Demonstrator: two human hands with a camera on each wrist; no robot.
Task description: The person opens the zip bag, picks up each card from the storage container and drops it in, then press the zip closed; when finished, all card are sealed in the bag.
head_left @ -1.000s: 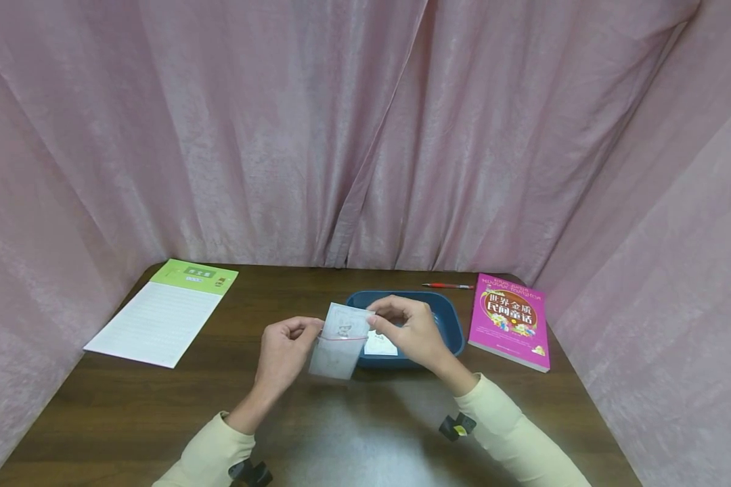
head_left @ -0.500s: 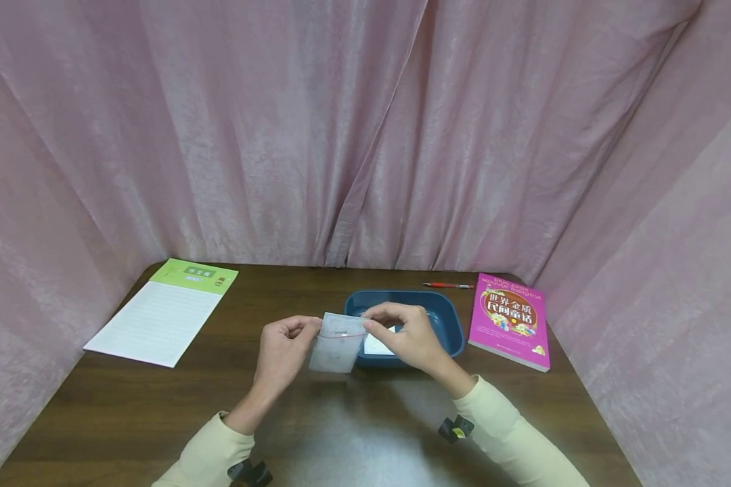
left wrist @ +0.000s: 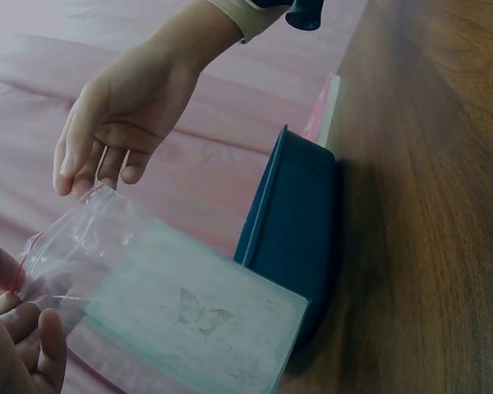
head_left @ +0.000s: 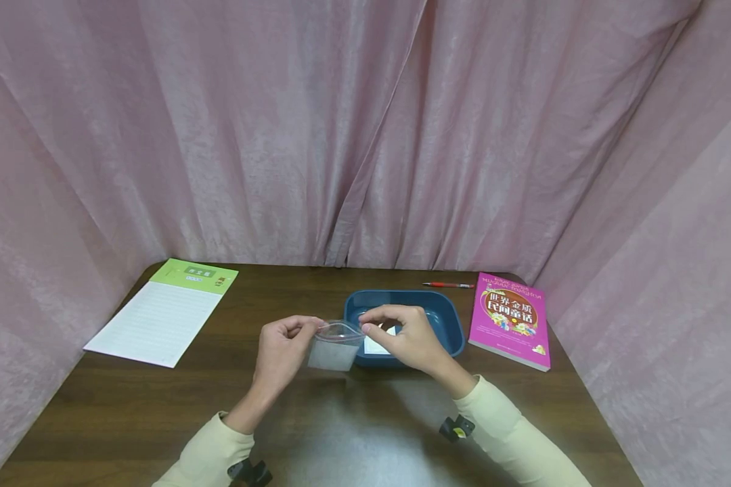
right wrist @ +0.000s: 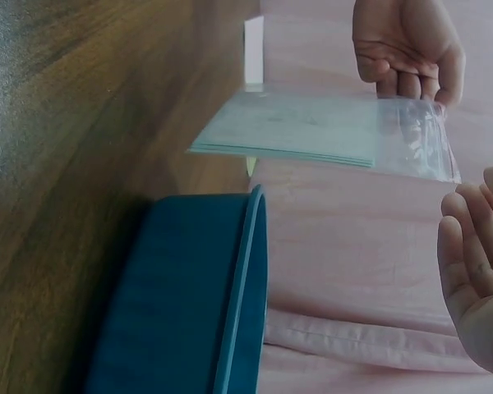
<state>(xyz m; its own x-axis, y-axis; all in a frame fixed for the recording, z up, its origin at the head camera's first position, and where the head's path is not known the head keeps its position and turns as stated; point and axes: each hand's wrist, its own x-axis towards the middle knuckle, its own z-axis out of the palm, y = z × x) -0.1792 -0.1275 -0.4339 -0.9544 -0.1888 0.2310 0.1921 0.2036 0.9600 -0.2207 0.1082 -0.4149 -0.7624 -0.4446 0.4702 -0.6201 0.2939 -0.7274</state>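
Note:
A clear zip-lock bag [head_left: 334, 354] hangs between both hands, its mouth bowed apart at the top. My left hand [head_left: 285, 348] pinches its left corner, and my right hand [head_left: 409, 337] pinches the right corner. Several thin pale cards [right wrist: 300, 127] sit stacked inside the bag. On the face turned to the left wrist camera, a butterfly drawing [left wrist: 204, 313] shows through the plastic. Just behind and to the right stands a blue plastic basin [head_left: 447, 321], partly covered by my right hand. A white card [head_left: 374, 345] lies in it.
A writing pad [head_left: 158, 321] with a green top lies at the left of the wooden table [head_left: 341, 439]. At the right is a pink book [head_left: 509, 321]. Behind the basin lies a red pen [head_left: 447, 285]. Pink curtains [head_left: 268, 135] surround the table.
A card that stuck out above the bag's mouth has slid down inside. The mouth has spread apart, and my right hand has shifted slightly left. The left hand stays in place.

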